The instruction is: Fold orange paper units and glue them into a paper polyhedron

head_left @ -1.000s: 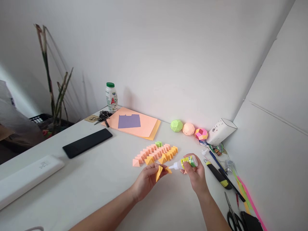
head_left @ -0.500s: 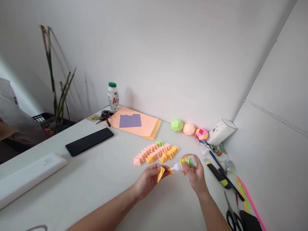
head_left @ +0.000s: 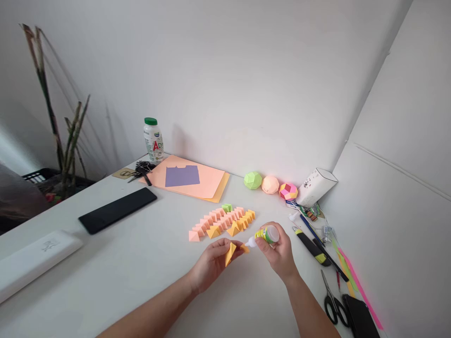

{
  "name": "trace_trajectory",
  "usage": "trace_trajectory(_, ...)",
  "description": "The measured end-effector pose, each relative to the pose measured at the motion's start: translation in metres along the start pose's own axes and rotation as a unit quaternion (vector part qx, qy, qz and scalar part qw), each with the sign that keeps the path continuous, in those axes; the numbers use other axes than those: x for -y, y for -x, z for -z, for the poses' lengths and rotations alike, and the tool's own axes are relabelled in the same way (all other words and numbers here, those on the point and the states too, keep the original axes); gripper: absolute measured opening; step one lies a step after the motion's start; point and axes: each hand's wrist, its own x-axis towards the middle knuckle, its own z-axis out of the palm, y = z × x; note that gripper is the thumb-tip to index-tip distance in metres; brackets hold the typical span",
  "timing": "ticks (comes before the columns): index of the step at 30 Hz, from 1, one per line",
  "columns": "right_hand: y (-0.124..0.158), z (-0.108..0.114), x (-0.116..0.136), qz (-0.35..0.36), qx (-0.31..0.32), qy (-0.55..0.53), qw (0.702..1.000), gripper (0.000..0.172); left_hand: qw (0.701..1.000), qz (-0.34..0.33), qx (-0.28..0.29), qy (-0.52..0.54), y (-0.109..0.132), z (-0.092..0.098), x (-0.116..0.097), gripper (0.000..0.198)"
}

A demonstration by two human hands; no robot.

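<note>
near the front edge of the desk (head_left: 141, 272), a little right of its middle, the left hand (head_left: 210, 262) pinches a folded yellow piece (head_left: 230, 253) between thumb and fingertips, the fingers closed on the fold and holding it just off the surface. the right hand (head_left: 279, 253) wraps around a small glue bottle (head_left: 265, 234), fingers clamped on its green-and-yellow body, with the white nozzle pointing left at the piece's small orange flap.

over the last second neither grip changes. the nozzle was already just beside the flap, stays there, and now seems to touch it. the larger shift is the head's: everything on the desk slides a little leftward in the view, while none of it has itself moved. judged from this, the gluing of the flap is under way rather than finished. whether any glue has come out is too small to tell.

just behind the hands lies the row of folded pieces (head_left: 221, 221), peach with a few yellow and one green, untouched. toward the back edge sit three paper balls (head_left: 270, 184) and a stack of paper sheets (head_left: 190, 180). a utility knife (head_left: 312, 245) and scissors (head_left: 334, 305) lie along the right edge, and a black phone (head_left: 118, 210) lies toward the left.
</note>
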Motion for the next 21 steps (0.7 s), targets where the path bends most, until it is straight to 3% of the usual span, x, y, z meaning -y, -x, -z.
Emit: trace_trajectory(21, 0.0002, 0.0006, -0.0008, 0.013, 0.017, 0.007, 1.000, 0.017, 1.000, -0.001, 0.009, 0.016, 0.0002, 0.0034, 0.0009, 0.020)
